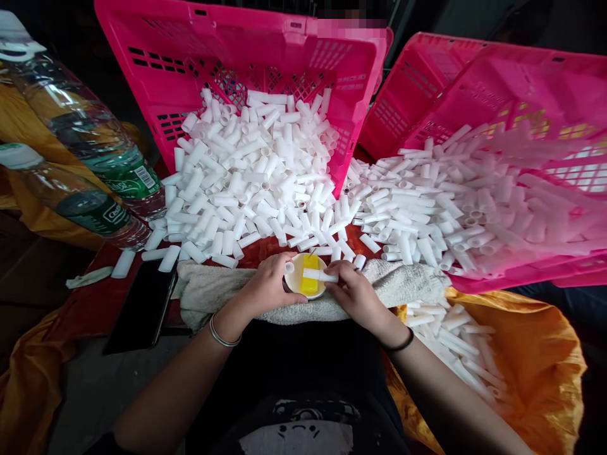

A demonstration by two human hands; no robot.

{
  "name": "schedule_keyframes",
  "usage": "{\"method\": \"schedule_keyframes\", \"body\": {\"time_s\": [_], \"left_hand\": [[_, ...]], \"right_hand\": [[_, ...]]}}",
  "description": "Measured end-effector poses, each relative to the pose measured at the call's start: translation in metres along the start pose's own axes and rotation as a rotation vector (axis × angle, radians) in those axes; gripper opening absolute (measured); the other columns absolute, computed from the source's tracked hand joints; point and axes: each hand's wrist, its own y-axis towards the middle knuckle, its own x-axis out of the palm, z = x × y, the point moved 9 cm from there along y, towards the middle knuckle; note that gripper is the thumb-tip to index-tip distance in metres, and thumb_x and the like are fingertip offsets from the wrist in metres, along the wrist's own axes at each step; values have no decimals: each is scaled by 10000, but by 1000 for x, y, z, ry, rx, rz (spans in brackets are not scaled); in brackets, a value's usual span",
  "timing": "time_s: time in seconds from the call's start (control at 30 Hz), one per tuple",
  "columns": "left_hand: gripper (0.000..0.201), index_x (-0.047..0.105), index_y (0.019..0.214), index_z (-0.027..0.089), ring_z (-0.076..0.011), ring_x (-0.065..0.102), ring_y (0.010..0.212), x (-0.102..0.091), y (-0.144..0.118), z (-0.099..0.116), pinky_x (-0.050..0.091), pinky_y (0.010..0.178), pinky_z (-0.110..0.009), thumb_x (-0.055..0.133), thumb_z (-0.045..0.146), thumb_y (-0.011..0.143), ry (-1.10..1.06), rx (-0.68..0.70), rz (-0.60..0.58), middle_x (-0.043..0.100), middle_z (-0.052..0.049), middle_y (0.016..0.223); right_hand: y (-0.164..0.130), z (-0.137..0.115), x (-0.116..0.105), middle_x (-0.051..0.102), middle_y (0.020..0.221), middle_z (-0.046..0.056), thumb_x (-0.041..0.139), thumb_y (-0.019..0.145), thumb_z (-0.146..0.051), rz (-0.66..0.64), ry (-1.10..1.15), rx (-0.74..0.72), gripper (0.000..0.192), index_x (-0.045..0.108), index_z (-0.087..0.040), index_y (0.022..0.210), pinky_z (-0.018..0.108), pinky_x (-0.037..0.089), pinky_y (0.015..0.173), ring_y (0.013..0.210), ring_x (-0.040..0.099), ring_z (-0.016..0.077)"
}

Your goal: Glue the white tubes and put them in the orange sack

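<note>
L hand (pixel 268 285) curled round small white dish (pixel 306 276) w/ yellow block inside, fingers wrapped on dish rim, short white tube end showing by thumb. R hand (pixel 353 292) fingers pressed together, pinching white tube (pixel 318 275) laid across dish, over yellow block. Both hands rest on grey towel (pixel 208 287) at tabletop edge. Behind: white tubes heaped, spilling from two tipped pink baskets (pixel 237 44). Black phone (pixel 142 306) left of towel; two water bottles (pixel 95 136) far left; more tubes on orange cloth (pixel 535 360) at right
</note>
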Motion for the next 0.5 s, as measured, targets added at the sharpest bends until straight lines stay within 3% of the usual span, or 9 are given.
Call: {"method": "schedule_keyframes", "body": {"time_s": [0.1, 0.2, 0.27, 0.33, 0.4, 0.47, 0.5], "left_hand": [[897, 457, 1312, 222, -362, 520, 1267, -1, 1, 0, 439, 1052, -547, 910, 451, 572, 3, -8, -7, 551, -152, 1364], [869, 465, 1292, 220, -358, 550, 1230, -4, 2, 2, 460, 1028, -538, 899, 464, 581, 26, 9, -14, 572, -144, 1325], [847, 468, 1253, 210, -370, 534, 1249, -7, 1, 7, 447, 1044, -550, 895, 475, 571, 71, 72, -10, 562, -156, 1326], [738, 469, 1187, 184, -391, 473, 1312, -13, 0, 16, 417, 1073, -566, 852, 474, 627, 141, 152, 20, 503, -198, 1378], [466, 464, 1133, 161, -368, 500, 1282, -21, -2, 25, 454, 1035, -547, 687, 420, 817, 202, 190, 49, 510, -220, 1340], [220, 465, 1122, 157, -298, 607, 1107, -26, -2, 35, 532, 911, -474, 462, 307, 960, 231, 190, 29, 593, -177, 1172], [193, 470, 1130, 163, -265, 636, 1008, -28, -3, 42, 553, 850, -435, 394, 271, 989, 236, 202, 15, 618, -143, 1087]], "right_hand": [[-3, 9, 1, 701, 958, 79, 539, 960, -311, -32, -38, 82, 196, 608, -195, 1101, 331, 596, 709, 821, 687, 194], [-6, -12, -3, 681, 1094, 114, 518, 956, -209, 18, -208, -200, 139, 634, -205, 1033, 402, 571, 868, 1025, 665, 240], [-9, -24, -6, 672, 1089, 111, 512, 945, -153, 63, -228, -337, 130, 621, -214, 979, 414, 560, 886, 1049, 652, 240], [-8, -25, -16, 665, 1071, 101, 554, 934, -165, 131, -128, -295, 74, 586, -220, 972, 368, 574, 815, 993, 664, 217], [-5, -20, -27, 666, 1030, 85, 597, 930, -233, 197, 40, -155, 82, 557, -226, 1001, 315, 574, 719, 903, 672, 192], [-4, -18, -32, 676, 972, 67, 601, 937, -317, 215, 185, -24, 146, 552, -228, 1043, 293, 565, 671, 834, 670, 179], [-4, -20, -33, 680, 954, 64, 594, 942, -351, 208, 231, 15, 175, 560, -226, 1059, 294, 564, 670, 819, 668, 178]]}}
